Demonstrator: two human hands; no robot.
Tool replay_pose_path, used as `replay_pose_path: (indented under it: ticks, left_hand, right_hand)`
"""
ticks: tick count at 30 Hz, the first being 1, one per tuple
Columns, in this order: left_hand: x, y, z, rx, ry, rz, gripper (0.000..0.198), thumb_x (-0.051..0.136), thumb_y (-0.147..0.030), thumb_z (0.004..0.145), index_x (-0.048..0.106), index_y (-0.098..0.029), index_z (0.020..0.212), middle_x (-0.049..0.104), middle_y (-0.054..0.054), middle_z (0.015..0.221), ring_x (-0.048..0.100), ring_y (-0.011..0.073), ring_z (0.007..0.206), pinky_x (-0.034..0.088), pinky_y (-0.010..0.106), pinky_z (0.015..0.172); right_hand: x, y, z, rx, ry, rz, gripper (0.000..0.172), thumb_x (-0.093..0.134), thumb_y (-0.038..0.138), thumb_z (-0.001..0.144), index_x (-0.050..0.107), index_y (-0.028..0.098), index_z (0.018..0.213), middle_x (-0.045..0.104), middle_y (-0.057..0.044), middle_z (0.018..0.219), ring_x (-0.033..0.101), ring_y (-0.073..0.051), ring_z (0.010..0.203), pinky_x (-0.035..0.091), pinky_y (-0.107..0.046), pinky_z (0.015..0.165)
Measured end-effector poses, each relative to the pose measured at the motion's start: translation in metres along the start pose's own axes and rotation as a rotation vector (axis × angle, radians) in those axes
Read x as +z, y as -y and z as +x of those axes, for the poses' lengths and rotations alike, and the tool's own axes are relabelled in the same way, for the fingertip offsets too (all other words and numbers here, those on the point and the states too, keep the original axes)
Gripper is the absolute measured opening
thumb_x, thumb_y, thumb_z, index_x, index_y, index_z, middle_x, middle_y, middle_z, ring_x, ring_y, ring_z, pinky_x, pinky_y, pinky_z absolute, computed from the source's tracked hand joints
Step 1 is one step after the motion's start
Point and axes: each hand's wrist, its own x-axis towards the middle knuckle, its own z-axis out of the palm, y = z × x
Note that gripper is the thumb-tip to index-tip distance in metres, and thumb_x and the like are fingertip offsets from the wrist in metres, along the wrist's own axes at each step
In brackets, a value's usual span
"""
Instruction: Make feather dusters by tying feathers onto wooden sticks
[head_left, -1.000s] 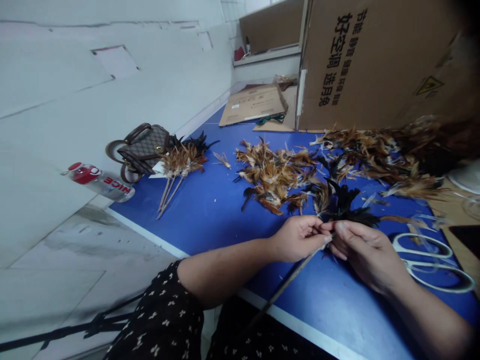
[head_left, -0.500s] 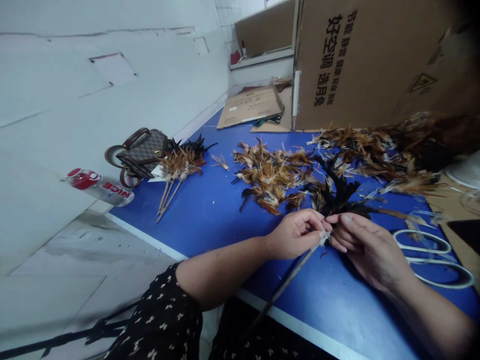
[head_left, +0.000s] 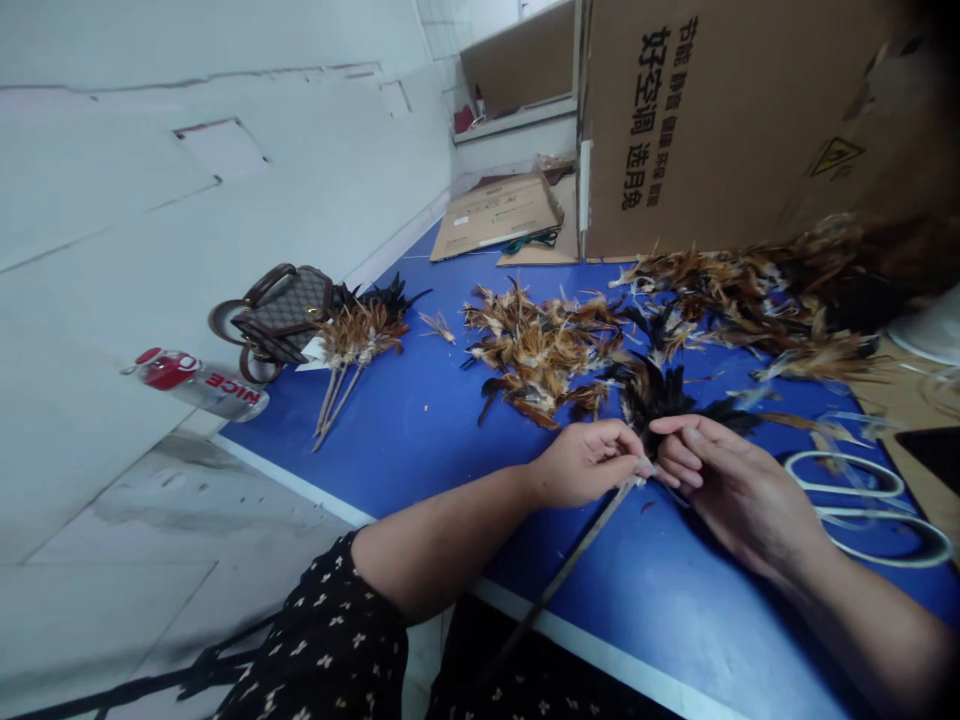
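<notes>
Lettering in Chinese runs sideways down the large cardboard box [head_left: 735, 130] at the upper right of the frame: 好空调 选月兔 in the bigger line, 节能 静音 健康 环保 beside it. A yellow warning triangle [head_left: 837, 156] is printed farther right on the same panel. At the left of the frame, a clear bottle [head_left: 225, 392] with a red cap lies tilted against the table's edge, marked NICE in red; its contents cannot be made out. Just beyond it sits a patterned handbag [head_left: 289, 303], its inside hidden. A white container [head_left: 930, 330] is cut off at the right edge.

In the lower middle, right of centre, the left hand [head_left: 581, 462] pinches a thin stick [head_left: 585, 546] near its pale binding, thumb against fingers. Dark feathers [head_left: 656, 390] spread from the stick's upper end, and its lower end slants toward the bottom of the frame. The right hand [head_left: 731, 490] is close beside the binding, fingers curled; whether they grasp anything cannot be told. White-handled scissors [head_left: 844, 490] lie right of it on the blue table [head_left: 442, 440], and brown feathers [head_left: 544, 340] are heaped in the centre.
</notes>
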Motion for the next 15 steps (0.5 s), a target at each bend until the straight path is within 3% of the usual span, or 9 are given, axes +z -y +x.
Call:
replay_pose_path:
  ticks: [4, 8, 11, 15]
  left_hand:
    - [0.000, 0.003, 0.001, -0.128, -0.047, 0.011, 0.038, 0.085, -0.044, 0.085, 0.064, -0.015, 0.095, 0.071, 0.001, 0.075, 0.060, 0.0082, 0.057, 0.048, 0.022, 0.054]
    - [0.004, 0.002, 0.001, -0.189, -0.088, 0.009, 0.036, 0.085, -0.039, 0.083, 0.060, -0.016, 0.097, 0.066, -0.004, 0.063, 0.060, 0.0097, 0.047, 0.050, 0.023, 0.049]
    - [0.007, 0.002, 0.000, -0.176, -0.107, -0.020, 0.041, 0.091, -0.038, 0.078, 0.060, -0.017, 0.096, 0.068, -0.003, 0.064, 0.063, 0.0111, 0.048, 0.053, 0.024, 0.050]
    - [0.010, 0.004, -0.001, -0.117, -0.086, -0.014, 0.048, 0.094, -0.051, 0.075, 0.068, -0.013, 0.089, 0.066, -0.001, 0.063, 0.062, 0.0109, 0.050, 0.054, 0.026, 0.052]
  right_hand:
    - [-0.006, 0.001, -0.004, -0.093, 0.061, -0.095, 0.029, 0.079, 0.048, 0.098, 0.079, 0.027, 0.118, 0.059, 0.000, 0.078, 0.055, -0.018, 0.075, 0.051, -0.032, 0.071]
    - [-0.005, 0.003, -0.007, -0.129, 0.108, -0.133, 0.027, 0.078, 0.046, 0.099, 0.080, 0.028, 0.118, 0.060, -0.001, 0.080, 0.056, -0.018, 0.075, 0.052, -0.032, 0.071]
    - [0.003, 0.004, -0.008, -0.136, 0.126, -0.121, 0.026, 0.080, 0.047, 0.097, 0.082, 0.028, 0.114, 0.060, -0.003, 0.082, 0.057, -0.019, 0.077, 0.055, -0.034, 0.072]
    - [0.011, 0.005, -0.009, -0.150, 0.140, -0.102, 0.023, 0.084, 0.047, 0.094, 0.084, 0.030, 0.110, 0.061, -0.004, 0.085, 0.059, -0.020, 0.081, 0.058, -0.035, 0.074]
